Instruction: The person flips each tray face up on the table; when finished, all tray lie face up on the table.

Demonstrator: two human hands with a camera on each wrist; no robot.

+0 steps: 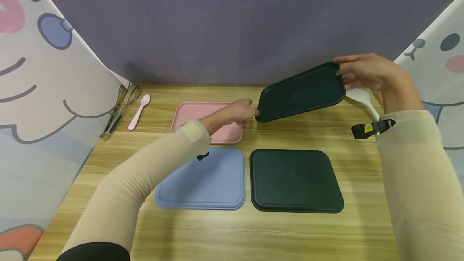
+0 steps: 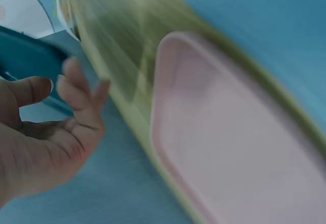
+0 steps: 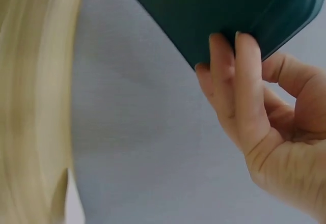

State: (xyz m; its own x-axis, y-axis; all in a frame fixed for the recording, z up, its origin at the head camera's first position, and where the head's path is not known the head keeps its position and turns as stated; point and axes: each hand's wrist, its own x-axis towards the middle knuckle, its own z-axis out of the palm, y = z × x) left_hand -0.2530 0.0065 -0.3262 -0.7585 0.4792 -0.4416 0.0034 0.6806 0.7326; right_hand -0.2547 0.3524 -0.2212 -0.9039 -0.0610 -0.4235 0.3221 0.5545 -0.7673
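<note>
A dark green tray point(image 1: 302, 92) is tilted in the air above the back of the table, its right end higher. My right hand point(image 1: 367, 71) grips its right end; in the right wrist view the fingers point(image 3: 247, 81) lie along one face and the thumb is on the far side. At the lower left corner is my left hand point(image 1: 237, 110), its fingertips meeting the edge. Spread, partly blurred fingers point(image 2: 79, 96) overlap that corner in the left wrist view; whether they pinch it is unclear. Below my left hand lies a pink tray point(image 1: 232, 135).
Nearer me, a blue tray point(image 1: 217, 180) and another dark green tray point(image 1: 295, 180) lie side by side. A pink spoon point(image 1: 139, 112) and metal-and-black utensils point(image 1: 121, 110) lie at the far left. A white utensil point(image 1: 362, 96) is partly hidden under my right arm. A grey wall point(image 1: 235, 27) closes the back.
</note>
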